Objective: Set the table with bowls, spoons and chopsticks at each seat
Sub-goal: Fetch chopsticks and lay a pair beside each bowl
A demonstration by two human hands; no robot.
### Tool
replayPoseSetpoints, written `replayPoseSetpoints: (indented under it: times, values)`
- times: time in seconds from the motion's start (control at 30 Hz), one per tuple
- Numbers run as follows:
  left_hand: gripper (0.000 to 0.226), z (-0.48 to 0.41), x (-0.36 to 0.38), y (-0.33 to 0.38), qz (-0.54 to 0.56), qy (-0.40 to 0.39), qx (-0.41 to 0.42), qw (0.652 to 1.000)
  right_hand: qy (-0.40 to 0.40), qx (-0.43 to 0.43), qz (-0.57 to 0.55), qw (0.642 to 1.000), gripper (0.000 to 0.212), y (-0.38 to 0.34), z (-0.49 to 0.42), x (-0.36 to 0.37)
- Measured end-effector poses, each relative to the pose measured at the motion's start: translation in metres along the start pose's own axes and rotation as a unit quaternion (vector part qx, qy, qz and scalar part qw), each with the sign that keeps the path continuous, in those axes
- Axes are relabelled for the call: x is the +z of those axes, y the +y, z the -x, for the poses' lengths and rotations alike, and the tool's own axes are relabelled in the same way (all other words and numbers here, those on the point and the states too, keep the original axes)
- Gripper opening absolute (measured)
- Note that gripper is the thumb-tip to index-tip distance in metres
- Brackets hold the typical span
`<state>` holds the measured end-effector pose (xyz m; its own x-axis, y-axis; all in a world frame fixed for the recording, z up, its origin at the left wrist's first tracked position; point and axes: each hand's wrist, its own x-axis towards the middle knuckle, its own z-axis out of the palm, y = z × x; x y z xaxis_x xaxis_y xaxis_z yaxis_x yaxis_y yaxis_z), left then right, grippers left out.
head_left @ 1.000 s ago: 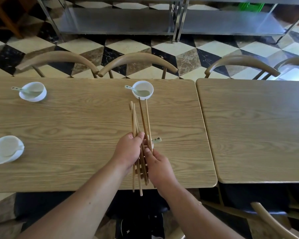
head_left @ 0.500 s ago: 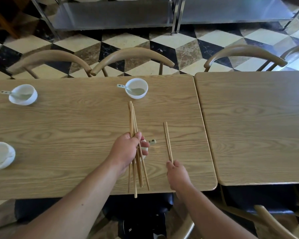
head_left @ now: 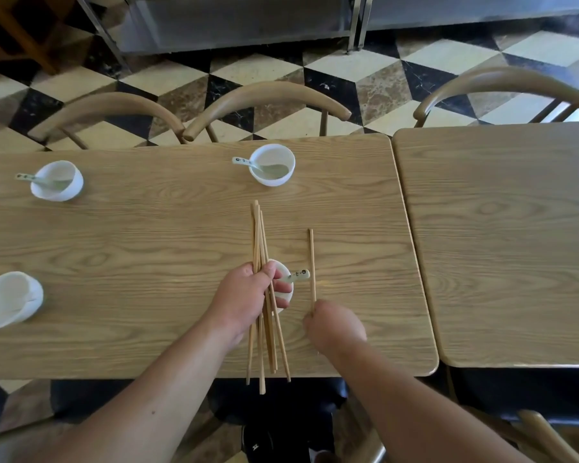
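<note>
My left hand [head_left: 244, 299] grips a bundle of several wooden chopsticks [head_left: 258, 235] that point away from me over the wooden table [head_left: 147, 248]. Under that hand sits a white bowl [head_left: 286, 282], mostly hidden, with a spoon handle [head_left: 300, 275] sticking out to its right. My right hand [head_left: 335, 325] pinches the near end of a chopstick pair [head_left: 311, 262] lying on the table just right of that bowl. Three more white bowls stand at the far middle [head_left: 272, 164], far left [head_left: 58, 180] and near left [head_left: 10, 299]; the two far ones hold spoons.
A second wooden table [head_left: 502, 235] butts against the right side. Three curved wooden chair backs [head_left: 268, 98] line the far edge, and part of another chair [head_left: 545, 436] shows at the near right. Metal shelving stands beyond on the chequered floor.
My right hand drew two chopsticks out of the bundle, carried them right and laid them beside the near bowl. My left hand kept the bundle in place.
</note>
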<state>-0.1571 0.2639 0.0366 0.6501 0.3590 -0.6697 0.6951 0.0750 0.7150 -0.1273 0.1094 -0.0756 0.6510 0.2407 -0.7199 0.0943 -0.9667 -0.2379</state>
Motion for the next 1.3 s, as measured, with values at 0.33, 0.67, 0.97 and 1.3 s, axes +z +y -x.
replayPoseSetpoints:
  times: [0.33,0.67,0.97,1.3]
  values:
    - [0.032,-0.009,-0.044,-0.015,0.016,-0.018,-0.004,1.0,0.07,0.079,-0.133,0.985,0.029,0.003,0.006,-0.005]
    - [0.033,-0.02,-0.23,-0.047,0.08,-0.061,-0.001,0.995,0.103,-0.043,-0.403,0.908,0.029,-0.245,0.095,0.007]
    - [0.027,-0.026,-0.438,-0.065,0.173,-0.017,-0.01,0.985,0.012,-0.051,-0.481,0.875,0.018,-0.465,0.103,0.095]
    - [0.034,-0.039,-0.475,-0.078,0.127,-0.066,-0.016,0.99,-0.019,-0.062,-0.569,0.82,0.02,-0.502,0.079,0.11]
